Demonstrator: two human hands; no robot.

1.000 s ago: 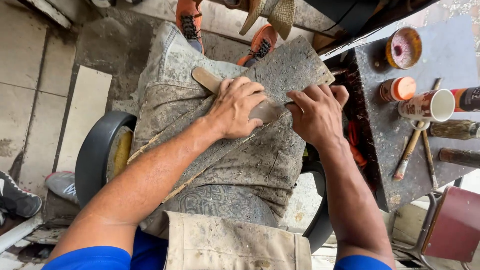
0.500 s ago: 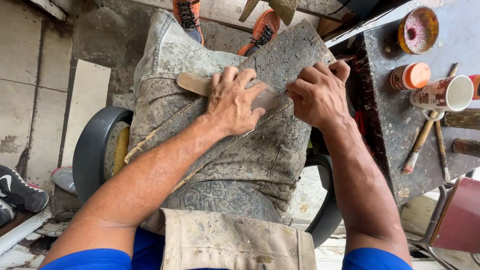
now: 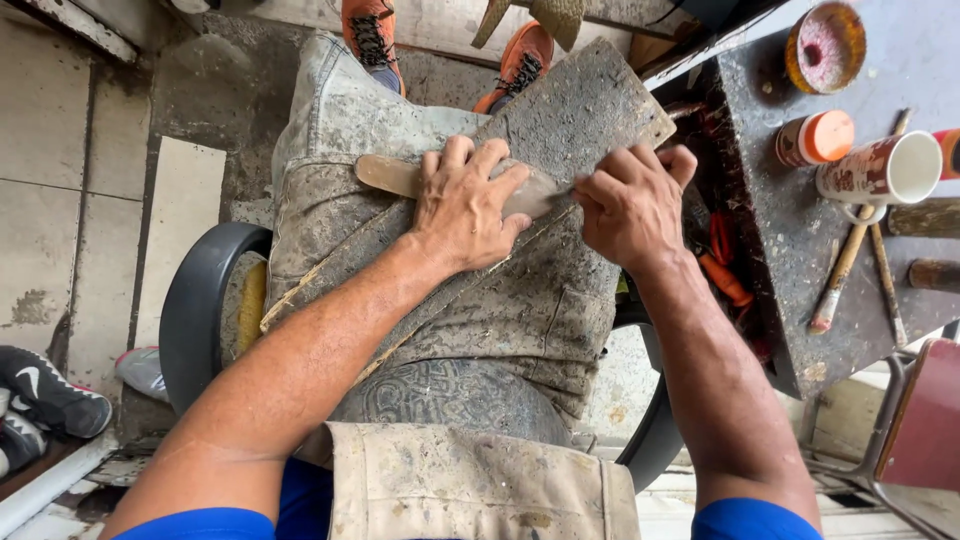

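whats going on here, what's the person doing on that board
A seated person has a rough grey board laid across their lap. The left hand presses a flat tan strip down on the board, while the right hand is closed at the strip's other end; any tool in it is hidden. To the right, a dark workbench holds a mug and brushes.
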